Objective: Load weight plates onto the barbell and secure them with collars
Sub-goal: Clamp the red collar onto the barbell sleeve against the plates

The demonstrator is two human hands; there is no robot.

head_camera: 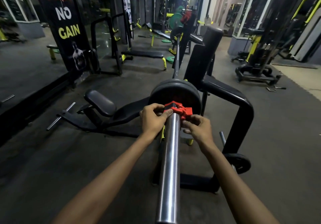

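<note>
The left hand curls its fingers round the left side of the red plastic clamp collar, thumb lying on the polished steel barbell sleeve, while the right hand pinches the collar's lever on the right side. The collar sits on the sleeve just against two black round weight plates stacked face to face; no markings can be made out on them. The barbell's long axis runs straight away from the camera, its near end cut off at the bottom edge, its thin dark shaft reaching back to a dim far end where a green plate shows, blurred. A black bench frame stands to the right. On the left a black wall banner reads "PAIN NO GAIN", its top cropped.
</note>
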